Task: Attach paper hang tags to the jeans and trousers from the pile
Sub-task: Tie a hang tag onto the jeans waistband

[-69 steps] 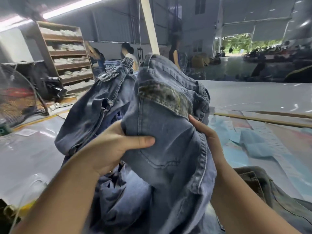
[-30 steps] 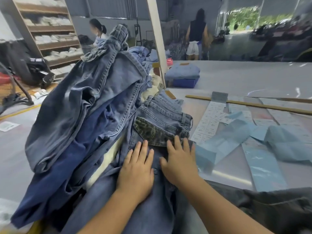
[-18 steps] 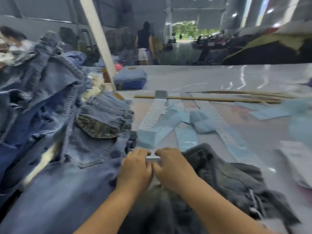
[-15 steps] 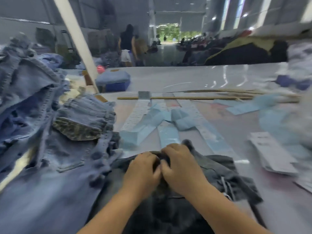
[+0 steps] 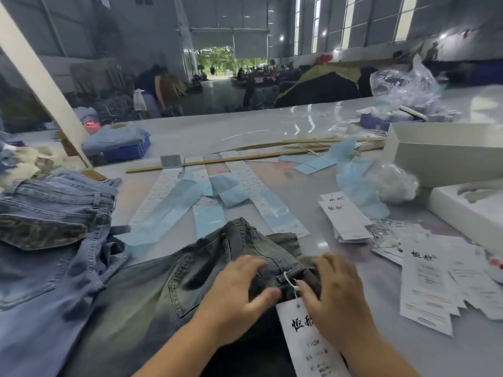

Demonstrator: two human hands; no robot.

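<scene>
So we've swapped the blue jeans [image 5: 49, 240] for grey jeans [image 5: 168, 284] at the surface's near edge; hang tag [image 5: 307, 338] already looped on, both hands, left hand [image 5: 234, 295] and right hand [image 5: 337, 292], fingers spread flat on the waistband.

A garment factory hall: long packing table [image 5: 245, 126], heaped jeans [image 5: 54, 213], loose hang tags [image 5: 424, 284].

Two jeans [image 5: 168, 284] (one tagged), two boxes [image 5: 446, 156]

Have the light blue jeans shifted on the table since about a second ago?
Cannot tell. The light blue jeans sit further left in frame, but so does the blue crate; the camera turned.
</scene>
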